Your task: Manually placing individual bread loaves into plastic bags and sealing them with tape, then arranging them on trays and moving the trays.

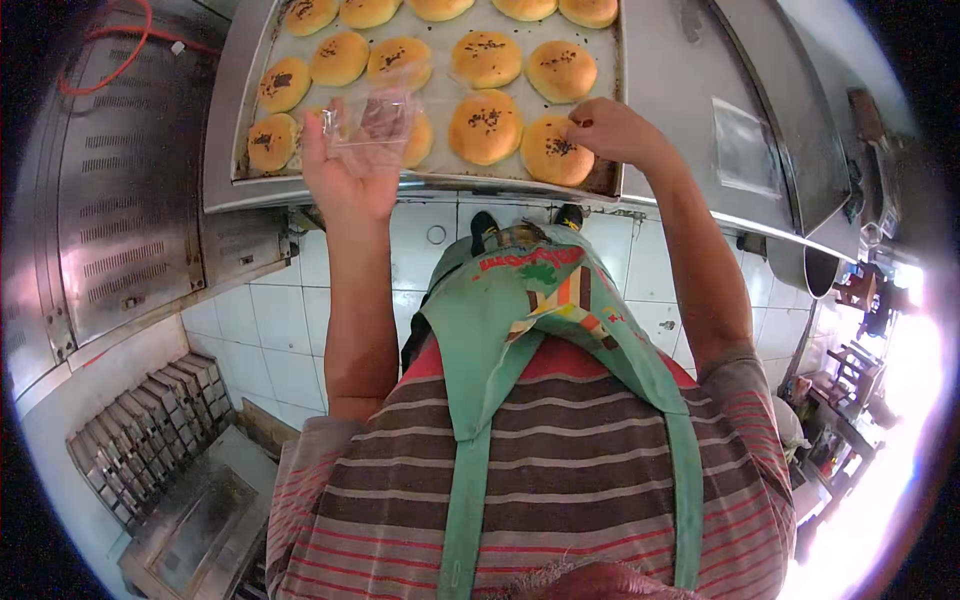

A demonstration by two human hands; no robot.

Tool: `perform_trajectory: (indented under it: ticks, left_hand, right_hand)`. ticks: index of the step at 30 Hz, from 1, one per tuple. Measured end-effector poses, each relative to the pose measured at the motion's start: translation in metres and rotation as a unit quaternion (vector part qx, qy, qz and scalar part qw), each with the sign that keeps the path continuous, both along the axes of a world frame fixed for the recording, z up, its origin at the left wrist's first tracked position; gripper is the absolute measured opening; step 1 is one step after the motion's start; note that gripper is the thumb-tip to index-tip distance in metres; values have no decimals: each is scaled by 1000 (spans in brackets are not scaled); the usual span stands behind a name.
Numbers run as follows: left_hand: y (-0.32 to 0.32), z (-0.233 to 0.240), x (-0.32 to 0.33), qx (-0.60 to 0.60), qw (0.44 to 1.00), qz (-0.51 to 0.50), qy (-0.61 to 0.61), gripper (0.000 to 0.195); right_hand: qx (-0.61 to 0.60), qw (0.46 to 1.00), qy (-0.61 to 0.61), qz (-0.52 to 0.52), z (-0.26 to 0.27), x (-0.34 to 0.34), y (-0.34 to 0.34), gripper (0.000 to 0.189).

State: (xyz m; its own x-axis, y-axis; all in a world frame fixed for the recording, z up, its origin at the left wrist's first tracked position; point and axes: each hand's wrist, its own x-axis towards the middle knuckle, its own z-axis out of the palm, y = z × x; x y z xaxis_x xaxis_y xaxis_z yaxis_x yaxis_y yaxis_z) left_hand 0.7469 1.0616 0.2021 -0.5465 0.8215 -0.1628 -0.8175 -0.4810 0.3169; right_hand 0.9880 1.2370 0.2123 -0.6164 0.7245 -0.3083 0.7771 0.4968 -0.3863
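My left hand point(356, 169) holds a clear plastic bag point(375, 116) over the front left part of a baking tray point(431, 182). Light glints off the bag, and it partly covers a bun behind it. At the tray's front right corner, the fingers of my right hand point(611, 129) touch the upper right side of a round golden bun point(551, 161) topped with dark seeds. Beside it sits another seeded bun point(486, 127). Several more buns stand in rows on the pale lining sheet point(442, 82).
A flat clear plastic bag point(746, 146) lies on the metal counter point(675, 82) right of the tray. Vented metal cabinets point(124, 150) stand at the left, with a red hose point(146, 30) above. Stacked metal trays or racks point(150, 435) lean low on the left. White tiles point(420, 240) cover the floor.
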Motion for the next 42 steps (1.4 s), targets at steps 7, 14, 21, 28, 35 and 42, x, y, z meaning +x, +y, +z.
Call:
perform_trajectory:
  ticks: [7,14,21,28,35,42]
  left_hand:
    - [2,-7,-2,28,999,-8,-16,37]
    - [11,-6,11,40,999,-11,16,38]
    - [24,-3,19,53,998,-20,12,43]
    - [28,-7,35,134,966,-25,221,58]
    - [31,3,56,206,923,-64,319,78]
    - [29,-6,87,175,960,-145,166,65]
  right_hand:
    - [-185,970,148,-59,11,6,-2,36]
    - [-338,853,357,-173,25,28,-24,37]
    - [-467,586,640,-172,40,22,-82,46]
    - [-432,540,695,-201,30,-14,-99,35]
    - [-435,555,695,-142,25,-13,-102,32]
    - [-385,587,699,-136,6,-9,-102,29]
